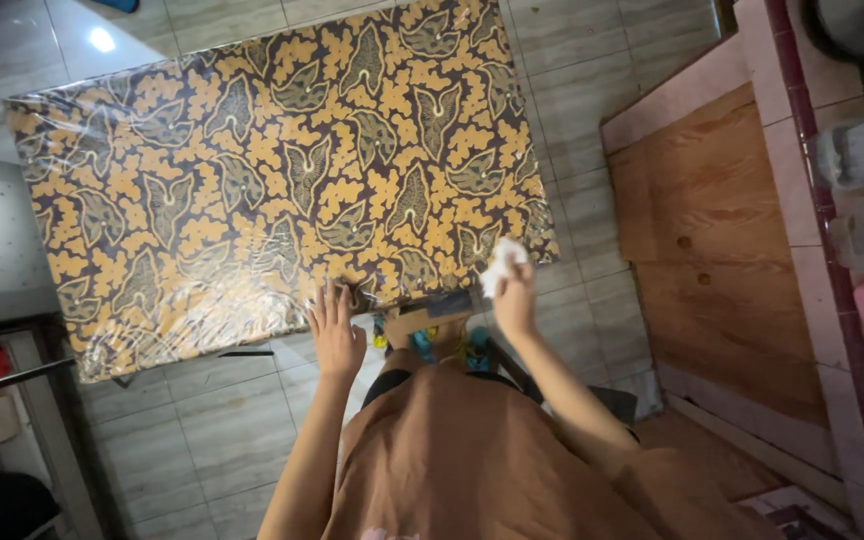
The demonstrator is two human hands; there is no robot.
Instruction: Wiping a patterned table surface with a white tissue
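two hands meet the near edge of the plastic-covered batik table (272, 190): left hand (337, 330) rests open and flat on it, right hand (514, 298) pinches a white cloth (502, 262) above its fingers; cloth looks soft, light; the plastic likely slippery.

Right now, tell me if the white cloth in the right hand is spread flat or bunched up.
Bunched up: the white cloth sits crumpled in the right hand at the table's near edge.

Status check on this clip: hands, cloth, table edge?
Left hand flat on patterned table cover. Right hand with grip closed on white cloth at near edge. Nothing in the way.
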